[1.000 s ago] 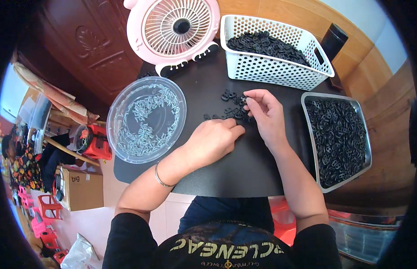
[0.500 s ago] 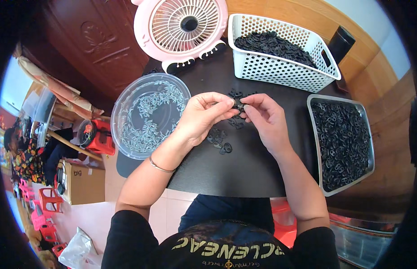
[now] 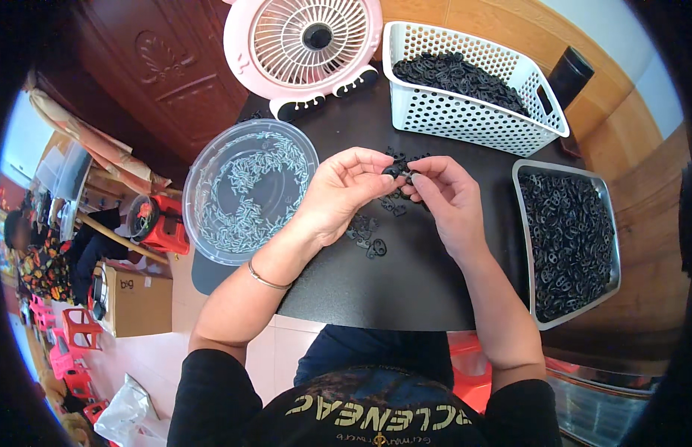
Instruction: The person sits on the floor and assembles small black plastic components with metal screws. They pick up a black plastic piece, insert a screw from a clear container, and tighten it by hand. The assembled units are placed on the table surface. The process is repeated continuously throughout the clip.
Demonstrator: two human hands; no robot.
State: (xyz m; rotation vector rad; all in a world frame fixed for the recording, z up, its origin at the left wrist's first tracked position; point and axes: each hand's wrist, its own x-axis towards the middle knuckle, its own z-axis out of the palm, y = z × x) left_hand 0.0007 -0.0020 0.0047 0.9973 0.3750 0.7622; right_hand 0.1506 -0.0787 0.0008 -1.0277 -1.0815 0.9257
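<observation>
1. Both hands meet over the middle of the black surface (image 3: 405, 298). The left hand (image 3: 338, 195) and the right hand (image 3: 444, 197) have their fingertips pressed together on one small black part (image 3: 397, 170), so each grip is pinching that same piece between them.
2. Just below the hands, on the surface, lies a loose scatter of black parts (image 3: 372, 235); a few more sit just beyond the fingertips.
3. Left of the hands stands a clear round bowl (image 3: 212, 171) with small pale screws or pins spread thinly over its bottom; I cannot tell exactly which they are.
4. Right of the hands, a grey metal tray (image 3: 526, 179) is packed with black pieces. Beyond the hands, the white perforated basket (image 3: 465, 115) also holds a good heap of them.
5. A pink fan (image 3: 301, 37) stands beyond the bowl.
6. To my eye the work is mid-run: both containers are well stocked, yet the scatter by the hands and the many pins in the bowl suggest plenty remains.
</observation>
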